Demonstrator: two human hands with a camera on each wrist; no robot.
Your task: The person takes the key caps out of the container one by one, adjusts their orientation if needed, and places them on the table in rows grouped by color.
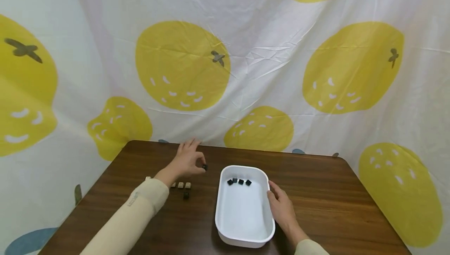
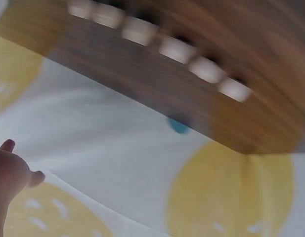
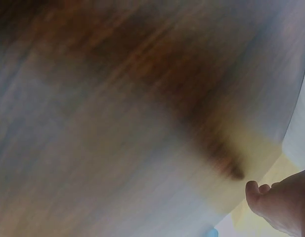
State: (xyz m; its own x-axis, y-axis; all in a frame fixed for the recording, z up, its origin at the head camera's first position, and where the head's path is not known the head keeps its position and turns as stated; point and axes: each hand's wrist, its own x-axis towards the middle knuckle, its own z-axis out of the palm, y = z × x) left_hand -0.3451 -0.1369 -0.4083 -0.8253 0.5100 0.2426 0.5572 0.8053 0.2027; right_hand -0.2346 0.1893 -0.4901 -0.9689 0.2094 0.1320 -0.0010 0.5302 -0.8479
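Between the thumb and index finger of my left hand [image 1: 188, 159] is a small black keycap [image 1: 205, 167], held above the table left of a white tray [image 1: 220, 208]. The other fingers of that hand are spread upward. My right hand [image 1: 283, 208] grips the tray's right side at the rim. Several black keycaps [image 1: 241, 182] lie in the tray toward its far end. Left of the tray, beige keycaps [image 1: 181, 185] stand in a row, partly hidden by the left forearm in the head view. One black keycap [image 1: 186, 195] sits just in front of them.
The dark wooden table [image 1: 327, 196] ends at a hanging cloth [image 1: 260, 71] printed with yellow fruit. In the left wrist view the row of beige keycaps [image 2: 177, 48] runs near the table's edge, blurred. The right wrist view is mostly blurred table surface.
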